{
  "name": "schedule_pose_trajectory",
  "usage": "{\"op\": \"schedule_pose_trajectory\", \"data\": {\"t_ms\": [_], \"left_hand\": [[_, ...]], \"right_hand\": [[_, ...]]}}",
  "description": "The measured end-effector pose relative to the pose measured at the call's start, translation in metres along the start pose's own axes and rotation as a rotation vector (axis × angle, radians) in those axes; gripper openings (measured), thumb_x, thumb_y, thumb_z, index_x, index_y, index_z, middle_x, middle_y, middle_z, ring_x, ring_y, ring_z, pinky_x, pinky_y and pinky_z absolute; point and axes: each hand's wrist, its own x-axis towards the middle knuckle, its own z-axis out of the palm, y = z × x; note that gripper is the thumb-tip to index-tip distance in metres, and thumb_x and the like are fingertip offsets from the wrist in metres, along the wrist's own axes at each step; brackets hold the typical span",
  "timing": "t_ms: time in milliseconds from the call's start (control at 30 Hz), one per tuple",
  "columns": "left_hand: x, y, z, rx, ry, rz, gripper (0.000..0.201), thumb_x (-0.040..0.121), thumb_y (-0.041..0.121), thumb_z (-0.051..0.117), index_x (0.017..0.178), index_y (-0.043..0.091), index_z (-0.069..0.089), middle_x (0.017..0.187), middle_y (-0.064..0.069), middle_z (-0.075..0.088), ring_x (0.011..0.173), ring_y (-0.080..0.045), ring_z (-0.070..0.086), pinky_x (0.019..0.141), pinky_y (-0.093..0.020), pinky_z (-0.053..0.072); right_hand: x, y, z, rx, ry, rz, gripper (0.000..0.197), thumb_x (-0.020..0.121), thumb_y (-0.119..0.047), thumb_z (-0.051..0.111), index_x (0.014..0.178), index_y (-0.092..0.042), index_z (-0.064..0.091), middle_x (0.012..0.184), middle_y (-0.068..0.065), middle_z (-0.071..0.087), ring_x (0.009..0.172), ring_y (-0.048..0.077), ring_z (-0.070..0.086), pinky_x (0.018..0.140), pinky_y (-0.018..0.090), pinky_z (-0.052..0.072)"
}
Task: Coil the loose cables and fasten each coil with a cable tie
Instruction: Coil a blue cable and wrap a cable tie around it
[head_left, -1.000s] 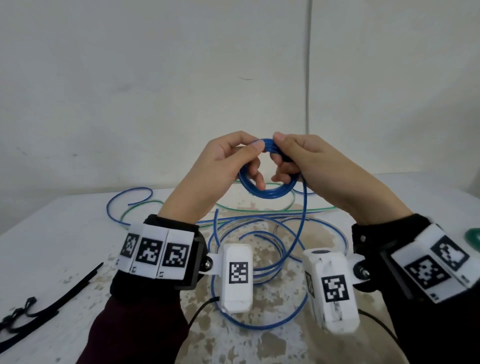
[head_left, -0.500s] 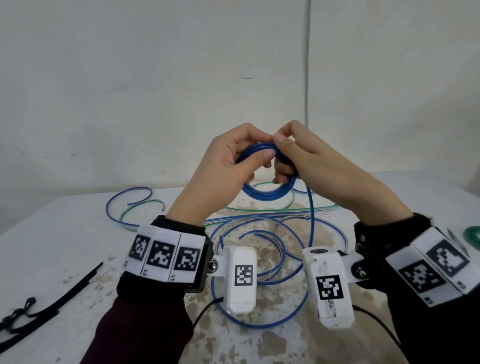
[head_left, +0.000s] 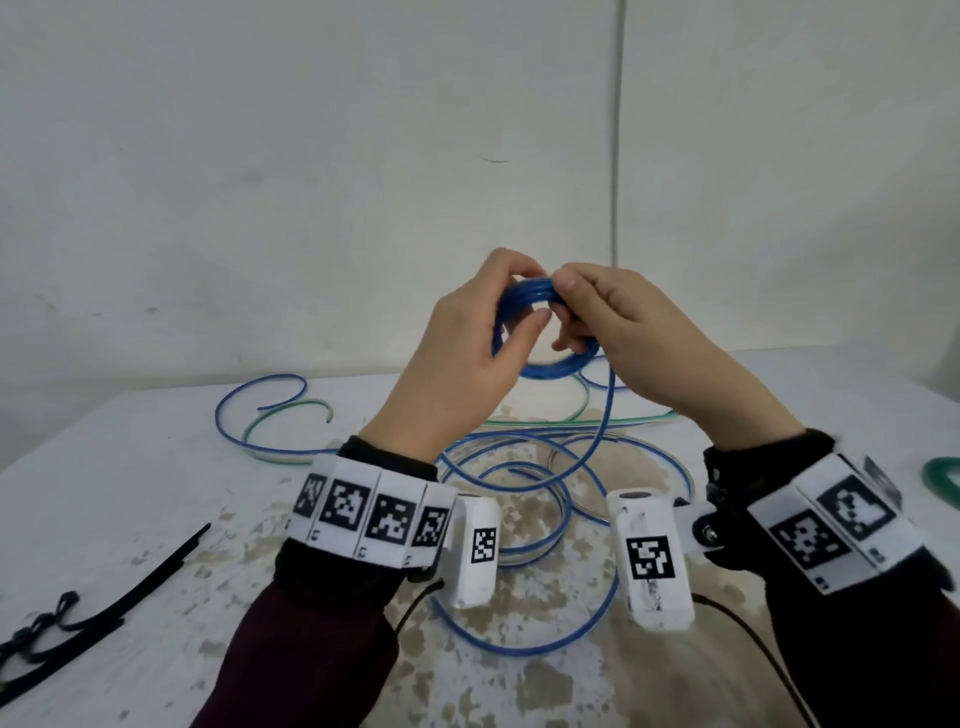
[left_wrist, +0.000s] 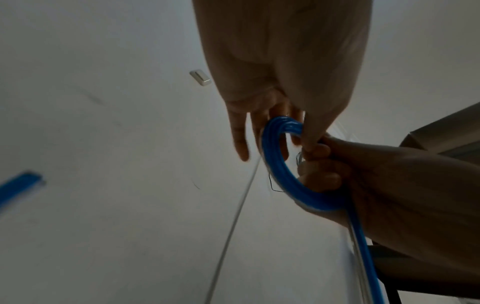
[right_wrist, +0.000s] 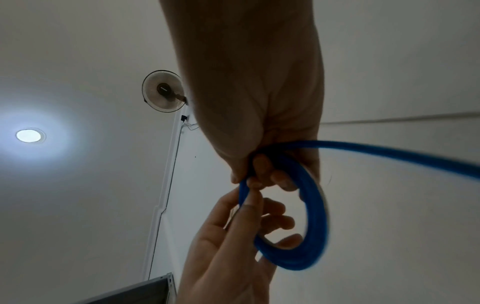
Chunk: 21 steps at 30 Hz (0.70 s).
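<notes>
A small coil of blue cable (head_left: 550, 370) is held up above the table between both hands. My left hand (head_left: 530, 299) pinches its upper left side, thumb in front and fingers behind. My right hand (head_left: 566, 312) grips its upper right side with curled fingers. In the left wrist view the coil (left_wrist: 275, 164) curves past the left fingers (left_wrist: 240, 144) into the right hand (left_wrist: 389, 185). In the right wrist view the coil (right_wrist: 314, 226) hangs below the right hand (right_wrist: 262, 181). A loose blue strand (head_left: 605, 431) drops from the coil to wide loops (head_left: 519, 467) on the table.
A green cable (head_left: 571, 421) lies mixed with the blue loops at the back of the white, stained table (head_left: 130, 493). Several black cable ties (head_left: 104, 597) lie at the front left. A green coil (head_left: 943, 478) shows at the right edge.
Both hands have raised the coil a little and come closer together at its top. The left fingers now wrap over the top of the coil. The hanging strand has shifted with it.
</notes>
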Motion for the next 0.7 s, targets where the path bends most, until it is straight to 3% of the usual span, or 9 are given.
{"op": "schedule_pose_trajectory", "data": {"t_ms": [67,133,200,333,400,467,533,600,700], "left_hand": [[0.002,-0.001,0.003,0.119,-0.056,0.054,0.018,0.096,0.019,0.047,0.11,0.007,0.052,0.092,-0.001,0.062,0.081,-0.018,0.058,0.075,-0.04,0.046],[0.003,-0.003,0.005,0.232,-0.102,0.062,0.021,0.099,0.02,0.042,0.108,0.004,0.053,0.079,0.006,0.054,0.066,-0.013,0.048,0.067,-0.034,0.036],[0.004,-0.004,0.006,0.366,-0.103,0.064,0.019,0.101,0.018,0.04,0.103,0.003,0.051,0.07,0.009,0.042,0.055,-0.008,0.034,0.065,-0.031,0.026],[0.002,-0.006,0.009,0.435,-0.031,0.042,0.017,0.099,0.016,0.037,0.097,0.004,0.049,0.063,0.014,0.03,0.051,-0.002,0.026,0.062,-0.028,0.016],[0.001,-0.01,0.007,0.379,0.008,-0.021,0.016,0.1,0.015,0.037,0.097,0.003,0.048,0.063,0.016,0.03,0.051,-0.006,0.03,0.058,-0.029,0.013],[0.0,-0.01,0.006,0.325,-0.014,-0.065,0.016,0.101,0.017,0.037,0.097,0.005,0.046,0.062,0.013,0.035,0.052,-0.014,0.034,0.055,-0.034,0.019],[0.0,-0.007,0.004,0.218,-0.096,-0.13,0.015,0.101,0.021,0.04,0.094,0.009,0.046,0.062,0.004,0.045,0.055,-0.018,0.04,0.056,-0.035,0.03],[0.001,-0.005,-0.001,0.048,-0.183,-0.217,0.016,0.1,0.023,0.043,0.094,0.01,0.05,0.073,-0.005,0.058,0.063,-0.018,0.049,0.063,-0.031,0.038],[0.002,-0.005,-0.004,-0.107,-0.22,-0.237,0.018,0.1,0.02,0.042,0.098,0.01,0.056,0.078,-0.001,0.064,0.074,-0.017,0.056,0.07,-0.027,0.042]], "right_hand": [[0.0,0.002,-0.002,-0.094,0.001,-0.001,0.038,0.103,-0.026,0.035,0.068,-0.016,0.045,0.057,-0.006,0.044,0.058,0.01,0.048,0.072,0.033,0.051],[0.0,0.005,-0.004,-0.141,-0.014,0.021,0.038,0.103,-0.029,0.035,0.068,-0.018,0.047,0.056,-0.008,0.046,0.055,0.006,0.047,0.077,0.045,0.052],[0.0,0.007,-0.002,-0.122,-0.025,0.044,0.038,0.102,-0.03,0.036,0.07,-0.018,0.051,0.055,-0.01,0.048,0.054,0.005,0.048,0.078,0.049,0.05],[0.001,0.01,0.003,-0.009,-0.019,0.123,0.036,0.103,-0.028,0.037,0.09,-0.01,0.066,0.069,-0.002,0.064,0.068,0.01,0.06,0.074,0.032,0.049],[0.002,0.011,0.003,0.127,-0.031,0.186,0.038,0.104,-0.027,0.034,0.09,-0.009,0.064,0.072,0.004,0.064,0.074,0.017,0.063,0.078,0.032,0.051],[0.001,0.011,0.003,0.24,-0.05,0.196,0.037,0.105,-0.024,0.031,0.084,-0.008,0.057,0.061,0.001,0.052,0.065,0.018,0.058,0.081,0.035,0.053],[0.001,0.01,0.003,0.246,-0.055,0.179,0.035,0.105,-0.022,0.031,0.079,-0.008,0.051,0.054,-0.007,0.037,0.054,0.013,0.044,0.082,0.04,0.053],[0.001,0.008,0.001,0.149,-0.067,0.164,0.035,0.104,-0.023,0.033,0.076,-0.01,0.049,0.051,-0.012,0.035,0.049,0.009,0.038,0.076,0.04,0.054],[0.0,0.004,0.0,0.019,-0.075,0.146,0.037,0.103,-0.025,0.035,0.072,-0.012,0.05,0.044,-0.013,0.041,0.045,0.005,0.041,0.066,0.036,0.051]]}}
